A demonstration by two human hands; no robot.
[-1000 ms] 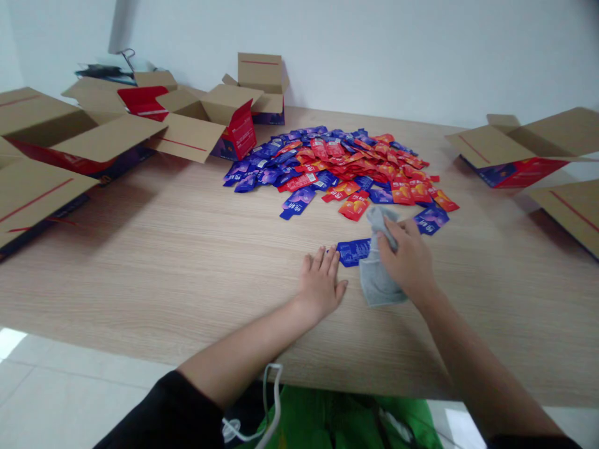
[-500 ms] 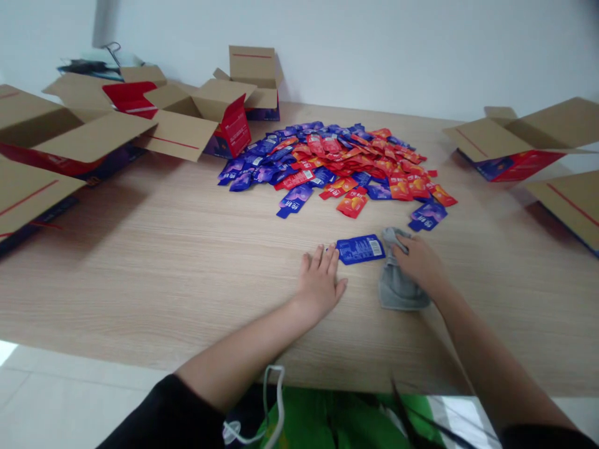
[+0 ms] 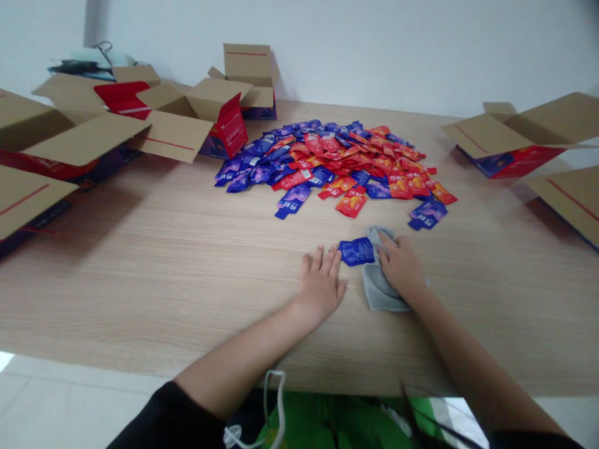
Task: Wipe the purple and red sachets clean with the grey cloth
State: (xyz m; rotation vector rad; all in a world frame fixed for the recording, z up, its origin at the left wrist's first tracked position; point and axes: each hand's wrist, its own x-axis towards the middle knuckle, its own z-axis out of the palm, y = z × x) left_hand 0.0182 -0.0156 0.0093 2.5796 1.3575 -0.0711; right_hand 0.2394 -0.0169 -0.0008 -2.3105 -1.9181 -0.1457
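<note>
A blue pouch (image 3: 356, 251) lies flat on the wooden table, printed side up. My left hand (image 3: 322, 282) rests open on the tabletop, its fingertips on the pouch's narrow left end. In my right hand (image 3: 401, 265) is a grey cloth (image 3: 381, 290), bunched under the fingers. The cloth covers the right end of the pouch. Farther back lies a heap of red pouches (image 3: 355, 159) and blue pouches (image 3: 259, 153). A loose blue pouch (image 3: 428, 214) sits to the right, in front of the heap, and another blue pouch (image 3: 292, 201) to the left.
Open cardboard boxes stand on both sides: a left box (image 3: 84, 140), a red-sided box (image 3: 231, 128), a back box (image 3: 248, 68) and a right box (image 3: 519, 140). Papers with a clip (image 3: 93, 61) are at the back left. The table's front edge (image 3: 327, 388) runs before me.
My right hand has slid left with the grey cloth, which now covers the right end of the blue pouch. My left hand has stayed in place.
</note>
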